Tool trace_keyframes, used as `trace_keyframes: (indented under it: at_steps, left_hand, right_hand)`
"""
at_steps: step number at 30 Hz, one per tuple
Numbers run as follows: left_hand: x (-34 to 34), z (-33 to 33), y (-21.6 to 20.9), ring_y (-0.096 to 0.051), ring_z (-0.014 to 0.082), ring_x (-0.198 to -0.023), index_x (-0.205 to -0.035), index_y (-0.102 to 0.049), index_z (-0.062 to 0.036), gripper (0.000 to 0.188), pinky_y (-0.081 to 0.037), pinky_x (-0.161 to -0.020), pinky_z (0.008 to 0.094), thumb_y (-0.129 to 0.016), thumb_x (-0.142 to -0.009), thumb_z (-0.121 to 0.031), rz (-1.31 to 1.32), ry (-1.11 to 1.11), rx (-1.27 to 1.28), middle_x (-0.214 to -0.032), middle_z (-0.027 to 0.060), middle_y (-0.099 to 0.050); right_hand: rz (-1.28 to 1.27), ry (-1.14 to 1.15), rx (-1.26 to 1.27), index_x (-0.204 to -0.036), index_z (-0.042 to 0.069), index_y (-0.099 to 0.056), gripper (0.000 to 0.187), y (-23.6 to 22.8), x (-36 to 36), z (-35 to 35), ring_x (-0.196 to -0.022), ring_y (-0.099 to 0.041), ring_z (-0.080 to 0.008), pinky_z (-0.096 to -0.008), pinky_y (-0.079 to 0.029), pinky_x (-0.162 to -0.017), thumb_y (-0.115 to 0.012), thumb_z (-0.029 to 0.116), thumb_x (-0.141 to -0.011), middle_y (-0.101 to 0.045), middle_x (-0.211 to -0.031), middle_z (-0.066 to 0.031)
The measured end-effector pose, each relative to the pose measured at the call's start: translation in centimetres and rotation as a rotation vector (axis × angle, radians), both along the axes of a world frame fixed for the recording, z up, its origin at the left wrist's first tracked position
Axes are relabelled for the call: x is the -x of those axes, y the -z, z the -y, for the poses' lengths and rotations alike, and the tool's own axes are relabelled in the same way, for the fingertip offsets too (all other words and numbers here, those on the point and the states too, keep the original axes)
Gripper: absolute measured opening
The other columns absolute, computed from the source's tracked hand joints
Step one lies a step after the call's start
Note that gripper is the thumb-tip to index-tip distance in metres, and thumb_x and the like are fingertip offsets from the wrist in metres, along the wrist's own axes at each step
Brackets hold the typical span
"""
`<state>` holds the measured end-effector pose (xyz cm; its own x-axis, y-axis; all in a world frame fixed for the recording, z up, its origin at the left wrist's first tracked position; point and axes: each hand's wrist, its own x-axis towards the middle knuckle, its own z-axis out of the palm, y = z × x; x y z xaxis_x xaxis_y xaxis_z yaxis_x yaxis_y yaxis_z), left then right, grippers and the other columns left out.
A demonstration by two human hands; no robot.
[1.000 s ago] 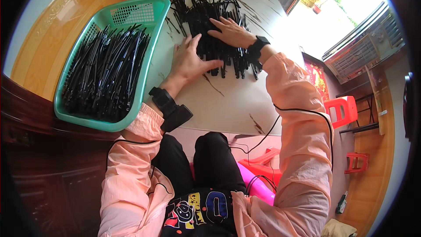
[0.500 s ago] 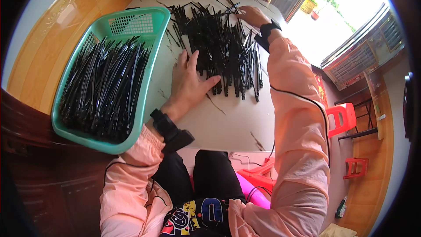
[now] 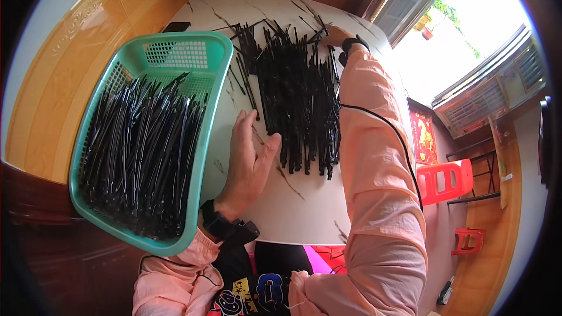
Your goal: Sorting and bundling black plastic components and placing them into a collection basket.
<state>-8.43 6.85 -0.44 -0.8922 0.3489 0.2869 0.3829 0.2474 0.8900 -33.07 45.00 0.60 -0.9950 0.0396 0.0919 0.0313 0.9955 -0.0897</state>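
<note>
A wide pile of thin black plastic strips (image 3: 298,99), with small knobbed ends toward me, lies on the white marbled table (image 3: 275,216). My left hand (image 3: 249,161) is open at the pile's near left edge, thumb and fingers apart, holding nothing. My right hand (image 3: 338,35) reaches to the far right corner of the pile, beside a few crossed strips. Its fingers are partly hidden, so whether they grip a strip is unclear. Left of my left hand stands a green plastic basket (image 3: 219,82) holding many more black strips (image 3: 143,152).
A dark flat object (image 3: 177,27) lies behind the basket. Wood-coloured panelling (image 3: 70,64) runs along the left. Red plastic stools (image 3: 448,180) stand on the floor at right, below an open window (image 3: 404,9). A few strips lie loose between basket and pile.
The whole view has shifted, so table, basket and pile sit lower. My right forearm has swung inward along the pile's right side. My left hand stays open by the near left edge.
</note>
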Motion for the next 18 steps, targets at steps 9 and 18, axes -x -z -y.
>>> trace_keyframes:
  at_steps: [9, 18]
  left_hand:
    - [0.3, -0.2, 0.0, -0.029, 0.0399, -0.127, -0.130, -0.032, 0.0067, 0.061, -0.023, -0.106, 0.0427, -0.049, -0.091, -0.038, 0.027, 0.004, 0.038, -0.135, 0.0294, -0.030]
    - [0.3, -0.2, 0.4, -0.032, 0.0386, -0.126, -0.129, -0.034, 0.0062, 0.061, -0.025, -0.105, 0.0418, -0.047, -0.091, -0.040, -0.006, -0.027, 0.073, -0.134, 0.0283, -0.033]
  right_hand:
    - [-0.051, -0.072, -0.101, -0.102, 0.009, -0.065, 0.039, 0.4, 3.0, 0.7, -0.098, -0.059, -0.0333, -0.0390, -0.046, -0.085, -0.063, 0.028, -0.068, -0.063, -0.099, -0.0186]
    - [-0.076, 0.273, 0.068, -0.102, 0.004, -0.065, 0.029, 1.4, 4.3, 3.5, -0.109, -0.055, -0.0317, -0.0390, -0.045, -0.091, -0.058, 0.020, -0.079, -0.058, -0.115, -0.0172]
